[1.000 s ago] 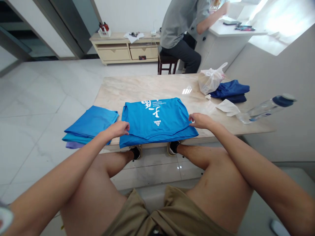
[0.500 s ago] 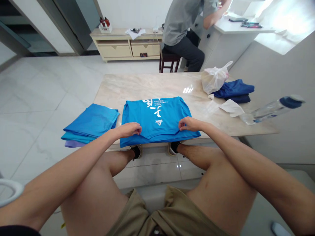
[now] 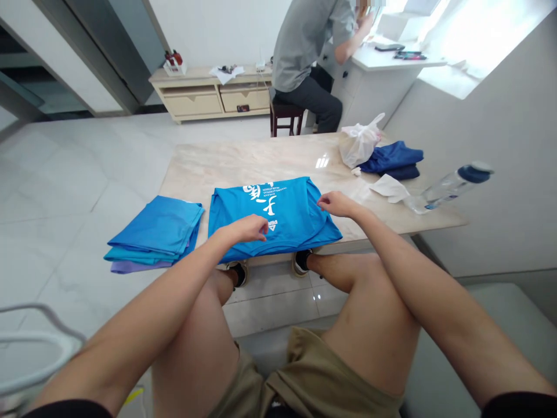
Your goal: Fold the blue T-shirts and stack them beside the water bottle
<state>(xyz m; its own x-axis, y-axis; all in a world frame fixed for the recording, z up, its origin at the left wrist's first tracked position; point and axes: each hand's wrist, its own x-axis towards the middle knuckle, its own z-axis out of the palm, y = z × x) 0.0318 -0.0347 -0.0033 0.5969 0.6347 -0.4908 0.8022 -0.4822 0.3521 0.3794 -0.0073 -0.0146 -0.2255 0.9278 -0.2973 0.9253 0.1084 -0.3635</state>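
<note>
A blue T-shirt (image 3: 287, 200) with white lettering lies folded on the tabletop, its near edge hanging slightly past the table's front. Above its lower middle, beside the white print, is my left hand (image 3: 250, 228), with fingers loosely bent and apart and no cloth seen in them. At the shirt's right edge my right hand (image 3: 337, 204) pinches the fabric between thumb and fingers. To the left, a stack of folded clothes (image 3: 154, 226) in blue, teal and purple rests at the table's left edge.
On the pale marble table (image 3: 195, 162) stand a white plastic bag (image 3: 359, 145), dark blue cloth (image 3: 394, 158), a tissue (image 3: 389, 188) and a clear bottle (image 3: 450, 186) at the right. Beyond it, a person in grey (image 3: 300, 52) sits on a stool (image 3: 285, 113).
My left hand has moved right, from the shirt's left side to over its middle. My right hand has shifted up along the right edge, where the cloth's fold has changed. The view has turned slightly.
</note>
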